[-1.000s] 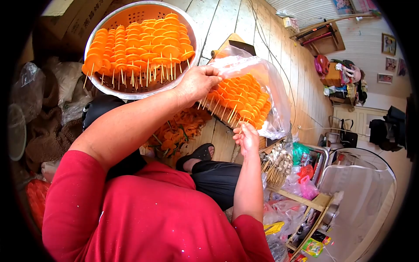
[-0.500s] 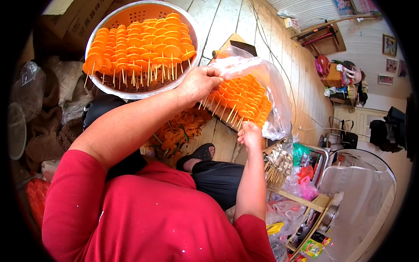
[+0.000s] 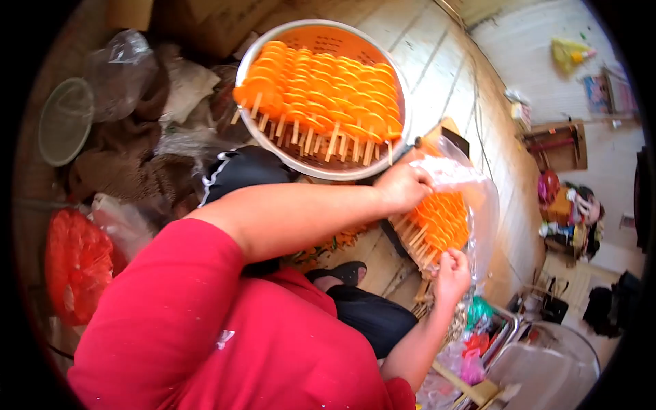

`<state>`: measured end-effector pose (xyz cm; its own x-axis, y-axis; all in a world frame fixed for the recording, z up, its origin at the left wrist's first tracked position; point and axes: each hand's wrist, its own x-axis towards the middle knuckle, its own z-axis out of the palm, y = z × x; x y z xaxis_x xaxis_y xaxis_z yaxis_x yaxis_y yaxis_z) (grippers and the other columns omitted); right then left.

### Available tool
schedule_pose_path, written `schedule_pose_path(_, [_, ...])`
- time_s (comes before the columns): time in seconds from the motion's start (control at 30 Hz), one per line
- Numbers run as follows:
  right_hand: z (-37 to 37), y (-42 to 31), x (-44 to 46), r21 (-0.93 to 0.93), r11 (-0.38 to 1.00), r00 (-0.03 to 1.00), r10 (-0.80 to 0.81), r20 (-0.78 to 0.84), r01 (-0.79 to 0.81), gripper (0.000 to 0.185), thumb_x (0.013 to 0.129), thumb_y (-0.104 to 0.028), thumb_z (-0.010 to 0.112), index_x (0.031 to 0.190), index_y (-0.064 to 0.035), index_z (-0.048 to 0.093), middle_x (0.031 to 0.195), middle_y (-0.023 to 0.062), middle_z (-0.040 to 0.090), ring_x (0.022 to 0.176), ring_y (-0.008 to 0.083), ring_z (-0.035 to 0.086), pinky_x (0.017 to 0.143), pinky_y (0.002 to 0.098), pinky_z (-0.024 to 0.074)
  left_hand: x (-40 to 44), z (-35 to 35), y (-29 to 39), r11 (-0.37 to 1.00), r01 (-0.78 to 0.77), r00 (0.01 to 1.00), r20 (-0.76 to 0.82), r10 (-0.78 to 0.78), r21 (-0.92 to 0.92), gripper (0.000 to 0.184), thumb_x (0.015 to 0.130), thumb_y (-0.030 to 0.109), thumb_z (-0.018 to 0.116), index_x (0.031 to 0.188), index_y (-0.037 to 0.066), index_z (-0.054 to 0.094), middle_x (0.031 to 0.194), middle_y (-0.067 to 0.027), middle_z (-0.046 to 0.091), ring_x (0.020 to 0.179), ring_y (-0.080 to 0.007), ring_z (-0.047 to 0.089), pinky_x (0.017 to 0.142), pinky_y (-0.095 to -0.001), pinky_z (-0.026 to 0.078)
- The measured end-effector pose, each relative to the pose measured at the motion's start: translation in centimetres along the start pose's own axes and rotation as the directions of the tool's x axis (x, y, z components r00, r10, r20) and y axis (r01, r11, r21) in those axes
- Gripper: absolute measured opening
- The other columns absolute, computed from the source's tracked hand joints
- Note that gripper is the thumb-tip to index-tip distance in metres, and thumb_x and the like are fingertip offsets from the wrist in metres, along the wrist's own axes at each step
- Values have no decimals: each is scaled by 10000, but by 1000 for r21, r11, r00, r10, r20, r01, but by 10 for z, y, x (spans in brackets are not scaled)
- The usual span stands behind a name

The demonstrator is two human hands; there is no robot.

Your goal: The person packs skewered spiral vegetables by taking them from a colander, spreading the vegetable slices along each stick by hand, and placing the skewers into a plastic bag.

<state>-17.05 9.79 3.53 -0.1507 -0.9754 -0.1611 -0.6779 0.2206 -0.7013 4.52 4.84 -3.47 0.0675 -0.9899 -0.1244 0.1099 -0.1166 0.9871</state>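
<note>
A clear plastic bag [image 3: 486, 225] is spread at centre right, with rows of orange slices on skewers [image 3: 443, 219] inside. Their bare stick ends point down and left, out of its mouth. My left hand [image 3: 404, 188] pinches the bag's upper edge. At the lower end of the rows, my right hand [image 3: 452, 273] is closed, its fingertips against the bag's edge and the last sticks; what exactly they grip is too small to tell. Up and left of my hands, a round metal colander [image 3: 404, 130] holds several more skewers of orange slices [image 3: 321, 92].
Orange scraps [image 3: 331, 247] lie on the floor beneath my left forearm. A red plastic bag [image 3: 78, 266] and brown cloth [image 3: 119, 174] are at the left. Behind my right hand stand a wooden frame [image 3: 478, 391] and coloured bags [image 3: 471, 367]. A cable [image 3: 478, 123] runs along the floor.
The view has swung left, so the colander and both hands appear farther right and, for the hands, lower. Both hands remain at the bag's edges.
</note>
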Motion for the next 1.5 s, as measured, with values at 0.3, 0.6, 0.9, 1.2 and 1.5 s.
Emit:
schedule_pose_path(0.3, [133,-221,-36,249,880,569,-455,685,404,195,853,-183,604,937,-8,621,742,55,624,509,72,519,468,202,408,-4,17,-12,964,-168,978,-155,137,-207,106,795,108,617,869,44,657,805,-104,666,741,-183,614,696,-343,481])
schedule_pose_path(0.6, [249,-265,-57,-87,996,448,85,890,-15,275,839,-262,598,941,-6,595,841,114,646,523,123,582,410,225,410,-2,5,4,978,114,992,-40,-122,-173,110,796,112,615,877,50,656,827,-147,653,777,-254,628,735,-360,474])
schedule_pose_path(0.9, [281,-262,-73,113,885,413,95,906,-451,191,913,-138,477,1055,-13,501,798,86,605,513,120,537,391,228,398,-9,-5,15,991,55,995,-70,-64,-122,112,803,107,593,870,40,652,805,-168,642,768,-267,621,719,-372,470])
schedule_pose_path(1.2, [237,-252,-59,340,817,409,-142,901,-466,230,910,-127,451,1106,-11,483,670,24,499,426,89,389,373,216,306,-5,-7,11,995,27,999,-22,-29,-97,130,805,120,597,885,38,658,816,-154,651,764,-250,621,720,-362,474])
schedule_pose_path(1.5, [69,-153,-68,636,607,564,-344,751,-477,284,915,-149,468,1126,41,467,646,85,476,394,133,402,378,207,349,4,-6,-12,852,29,997,71,10,-523,140,805,101,624,916,20,648,814,-99,658,718,-190,610,680,-302,497])
